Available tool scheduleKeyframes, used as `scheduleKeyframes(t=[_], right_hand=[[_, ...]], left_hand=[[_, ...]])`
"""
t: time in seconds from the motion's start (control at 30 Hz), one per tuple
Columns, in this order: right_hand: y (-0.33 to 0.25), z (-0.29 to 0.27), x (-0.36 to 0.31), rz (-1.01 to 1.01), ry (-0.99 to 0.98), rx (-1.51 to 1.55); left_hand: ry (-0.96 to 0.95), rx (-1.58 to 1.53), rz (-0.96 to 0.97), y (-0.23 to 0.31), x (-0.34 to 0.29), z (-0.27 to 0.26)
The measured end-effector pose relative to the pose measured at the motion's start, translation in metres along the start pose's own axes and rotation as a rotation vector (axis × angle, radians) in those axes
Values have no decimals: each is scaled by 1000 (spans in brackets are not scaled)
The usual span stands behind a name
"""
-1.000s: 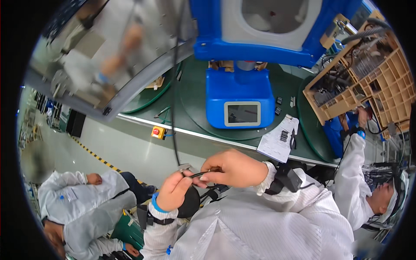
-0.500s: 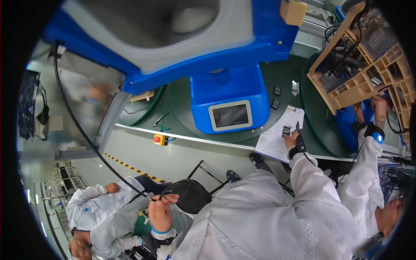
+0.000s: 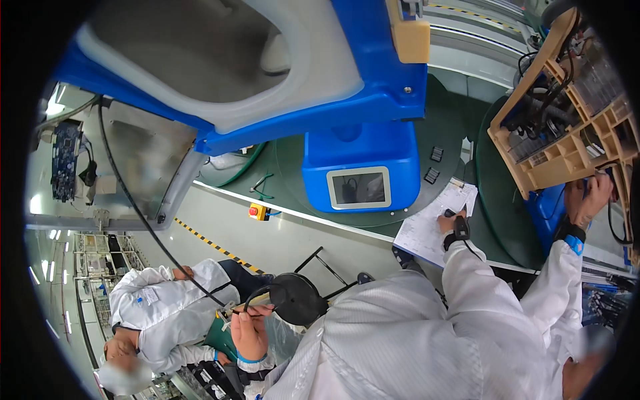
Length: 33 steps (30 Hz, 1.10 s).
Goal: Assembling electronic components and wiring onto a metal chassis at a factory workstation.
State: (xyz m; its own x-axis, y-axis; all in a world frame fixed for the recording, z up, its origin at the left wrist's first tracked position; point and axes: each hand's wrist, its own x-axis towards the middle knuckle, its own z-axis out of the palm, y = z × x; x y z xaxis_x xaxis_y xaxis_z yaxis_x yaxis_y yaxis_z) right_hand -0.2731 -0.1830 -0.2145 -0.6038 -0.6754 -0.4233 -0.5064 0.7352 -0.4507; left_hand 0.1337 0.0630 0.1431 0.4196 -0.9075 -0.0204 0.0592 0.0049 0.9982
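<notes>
My left hand (image 3: 251, 337), low and left of my body, is closed with thumb and fingers pinching a black cable (image 3: 133, 200). The cable runs up left past an open metal panel, and its end curls in a small loop by my fingers. At the table's front edge, my right hand (image 3: 453, 222) rests on a printed paper sheet (image 3: 425, 230). A small dark part (image 3: 449, 213) shows at its fingers, which look closed around it; its kind is unclear. Two small black slotted parts (image 3: 434, 165) lie beyond the sheet.
A blue housing with a screen (image 3: 360, 189) stands on the green table, under a large blue-and-white shell (image 3: 320, 110). A co-worker's hands (image 3: 590, 199) touch a tan frame (image 3: 547, 157) at right. Another person (image 3: 170, 307) is at lower left, near a black round seat (image 3: 297, 299).
The whole view has shifted slightly. My left hand keeps its pinch on the cable. The dark part now sits closer in against my right fingers. The co-worker's hands have moved along the tan frame.
</notes>
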Motion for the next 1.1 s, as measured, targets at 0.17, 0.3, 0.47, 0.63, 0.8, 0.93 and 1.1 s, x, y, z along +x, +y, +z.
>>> scheduleKeyframes(t=[0.17,0.3,0.47,0.63,0.8,0.93,1.1], right_hand=[[-18,-46,-39,289,-695,849],[-47,-90,-105,109,-1256,1086],[-132,-139,-227,-309,-1846,869],[-209,-153,-360,-417,-1925,520],[-235,-127,-422,-497,-1797,134],[-235,-106,-448,-654,-1612,176],[-241,-102,-502,-682,-1488,365]], left_hand=[[24,67,44,-3,-2,-12],[110,168,65,-9,-2,-19],[64,489,154,1,9,-19],[141,481,179,5,9,-24],[213,629,388,8,3,-40],[240,606,389,18,-1,-48],[378,551,419,21,-7,-60]])
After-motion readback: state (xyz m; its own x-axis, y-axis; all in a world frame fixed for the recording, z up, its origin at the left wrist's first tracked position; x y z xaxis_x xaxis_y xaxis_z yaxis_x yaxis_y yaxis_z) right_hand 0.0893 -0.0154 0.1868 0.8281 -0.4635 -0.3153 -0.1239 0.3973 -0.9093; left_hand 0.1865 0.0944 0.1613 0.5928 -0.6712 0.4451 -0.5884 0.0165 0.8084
